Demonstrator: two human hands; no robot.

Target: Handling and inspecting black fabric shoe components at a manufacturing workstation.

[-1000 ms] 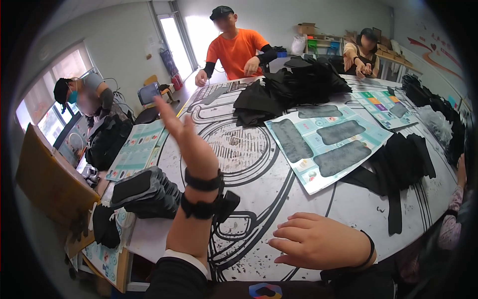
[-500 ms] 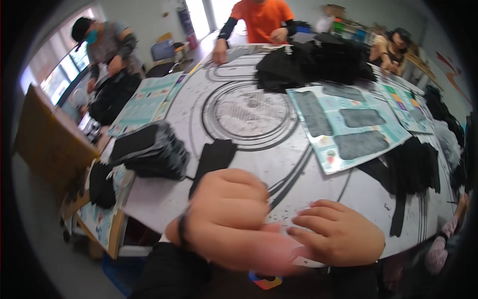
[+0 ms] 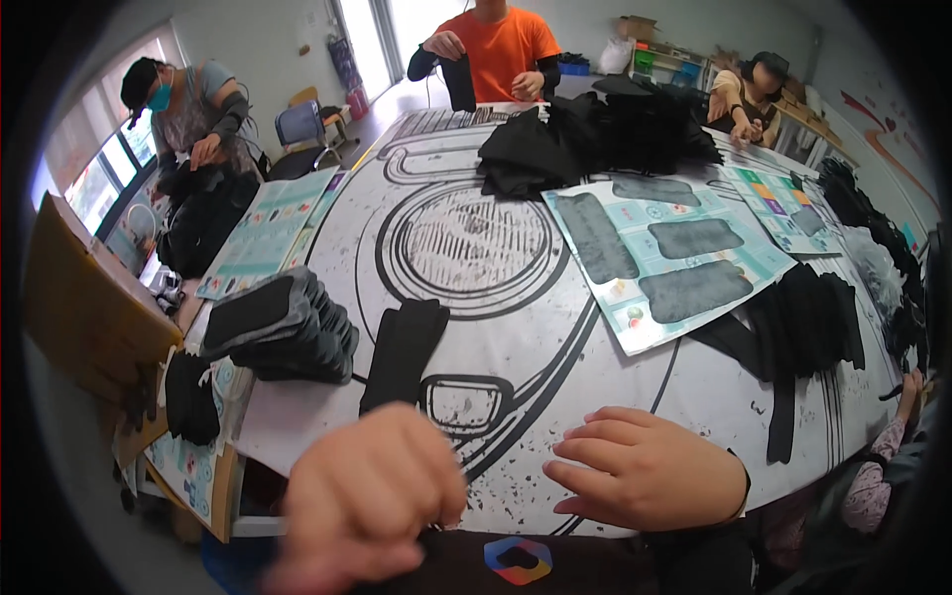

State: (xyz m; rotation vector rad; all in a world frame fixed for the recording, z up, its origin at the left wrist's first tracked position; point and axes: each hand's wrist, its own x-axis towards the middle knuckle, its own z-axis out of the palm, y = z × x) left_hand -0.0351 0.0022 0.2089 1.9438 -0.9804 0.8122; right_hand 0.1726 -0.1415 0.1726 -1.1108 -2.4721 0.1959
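Since half-second ago: left hand [image 3: 372,491] curled into fist, drawn off right hand [image 3: 650,468]; right fingers spread flat on table [image 3: 555,337]. One folded black sleeve [image 3: 405,352] beyond left hand; one sleeve stack [image 3: 283,327] left of it.

The left hand [image 3: 372,496] is blurred (its fingers indistinct); both forearms are cut off below.

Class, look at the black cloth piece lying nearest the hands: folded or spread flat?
Folded: the black cloth piece shows layered edges along its long sides.
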